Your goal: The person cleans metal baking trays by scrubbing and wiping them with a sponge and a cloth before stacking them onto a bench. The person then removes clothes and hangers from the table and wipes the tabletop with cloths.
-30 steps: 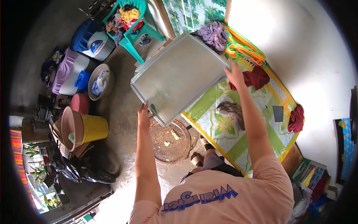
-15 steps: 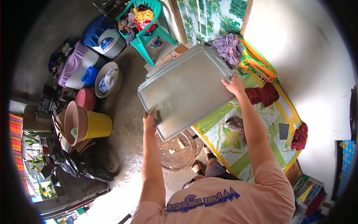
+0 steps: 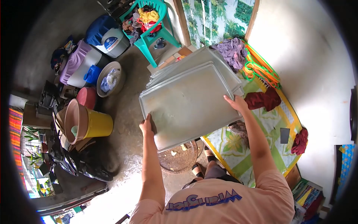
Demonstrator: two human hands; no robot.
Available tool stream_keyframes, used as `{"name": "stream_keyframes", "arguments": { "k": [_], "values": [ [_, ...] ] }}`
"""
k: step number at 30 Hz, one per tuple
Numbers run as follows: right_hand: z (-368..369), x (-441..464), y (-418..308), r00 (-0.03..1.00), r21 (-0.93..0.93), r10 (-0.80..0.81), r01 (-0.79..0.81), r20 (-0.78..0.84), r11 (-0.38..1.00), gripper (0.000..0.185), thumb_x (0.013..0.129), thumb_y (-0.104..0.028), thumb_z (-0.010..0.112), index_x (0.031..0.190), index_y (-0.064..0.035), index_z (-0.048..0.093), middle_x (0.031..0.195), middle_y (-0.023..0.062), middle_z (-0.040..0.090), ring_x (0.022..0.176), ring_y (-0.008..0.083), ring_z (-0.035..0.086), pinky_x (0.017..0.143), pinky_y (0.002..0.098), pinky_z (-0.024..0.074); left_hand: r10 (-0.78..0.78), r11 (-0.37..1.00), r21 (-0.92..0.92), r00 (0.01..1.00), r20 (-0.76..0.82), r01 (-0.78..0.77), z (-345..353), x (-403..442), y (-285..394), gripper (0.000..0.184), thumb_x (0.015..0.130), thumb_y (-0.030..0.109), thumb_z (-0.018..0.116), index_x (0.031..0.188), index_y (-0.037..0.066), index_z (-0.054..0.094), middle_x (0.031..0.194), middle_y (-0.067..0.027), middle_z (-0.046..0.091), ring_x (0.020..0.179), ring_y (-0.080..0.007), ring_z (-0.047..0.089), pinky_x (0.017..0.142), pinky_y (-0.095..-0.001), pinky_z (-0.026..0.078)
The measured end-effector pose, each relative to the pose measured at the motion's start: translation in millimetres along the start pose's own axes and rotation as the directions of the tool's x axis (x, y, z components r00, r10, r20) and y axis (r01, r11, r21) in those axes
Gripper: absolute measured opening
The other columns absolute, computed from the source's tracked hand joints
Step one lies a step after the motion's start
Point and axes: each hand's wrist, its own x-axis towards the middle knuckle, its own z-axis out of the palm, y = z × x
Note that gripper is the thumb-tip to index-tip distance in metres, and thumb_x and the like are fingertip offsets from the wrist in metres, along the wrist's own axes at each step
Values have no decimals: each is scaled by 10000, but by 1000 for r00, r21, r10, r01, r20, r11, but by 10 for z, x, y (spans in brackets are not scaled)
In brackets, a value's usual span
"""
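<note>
Front tray; between left hand, right hand; (more trays behind)

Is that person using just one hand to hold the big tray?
No, the left hand and right hand both grip the big tray at its edges.

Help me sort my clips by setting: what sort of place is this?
Probably a room in a home, partly used for laundry: clothes are heaped on a green chair, hangers lie bunched by the wall, and what looks like a washing machine stands near a basin.
</note>
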Motion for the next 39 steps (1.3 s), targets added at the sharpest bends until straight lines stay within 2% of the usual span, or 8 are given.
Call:
{"name": "stream_keyframes", "arguments": {
  "k": [9,16,20,21,24,30,35,39],
  "values": [
    [-54,29,-17,947,237,-173,239,-269,942,650,841,-610,592,1082,-8,641,894,184,679,851,356,647,781,428,495,193,952,-224,977,-89,-209,3,-505,692,396,810,333,753,850,-47,649,761,-66,599,699,-171,539,632,-359,462],
    [-392,501,-381,888,555,-320,458,-332,695,489,933,-420,600,1238,-43,533,1042,67,615,971,164,537,895,321,426,395,704,-583,906,-154,-406,379,-217,1131,812,954,632,369,1402,-44,392,1393,-143,447,1259,-244,416,1081,-351,297],
    [-241,720,-143,917,541,-302,397,-259,741,509,941,-357,611,1332,-70,456,1180,32,568,1075,153,519,963,321,394,466,610,-665,874,-139,-431,515,-231,1144,791,972,613,303,1469,-1,276,1492,-147,320,1346,-278,323,1138,-417,211],
    [-166,689,-137,962,702,-211,271,-173,659,522,936,-301,628,1361,-79,420,1217,30,550,1108,169,514,981,334,387,475,604,-681,873,-109,-414,507,-273,1137,781,976,605,295,1477,8,260,1501,-147,306,1354,-285,312,1145,-430,199],
    [-70,646,-96,892,725,-282,451,-353,520,537,912,-268,663,1352,-79,420,1201,34,555,1112,165,511,981,329,391,497,639,-590,850,-173,-494,484,-165,943,824,944,667,280,1512,80,177,1557,-103,192,1419,-284,197,1168,-454,132],
    [-65,622,-100,941,736,-209,340,-268,586,612,834,-325,748,1306,-77,447,1167,45,572,1061,161,533,932,333,426,519,596,-640,841,-152,-484,455,-187,798,744,998,578,226,1458,-6,255,1470,-142,338,1354,-264,309,1138,-413,216],
    [-60,590,-187,912,709,-225,408,-342,575,609,804,-319,776,1268,-67,473,1085,45,612,1001,176,565,902,344,446,511,709,-266,736,-445,-653,444,-147,884,786,985,612,289,1231,-108,487,1199,-168,555,1040,-236,501,967,-352,386],
    [-155,85,-246,912,709,-245,410,-329,574,531,814,-211,763,1232,-31,489,1041,80,629,937,169,598,851,325,482,439,804,-253,824,-359,-539,64,-672,1079,880,922,702,351,1125,-124,576,1064,-169,615,928,-213,515,877,-347,428]
  ]
}}
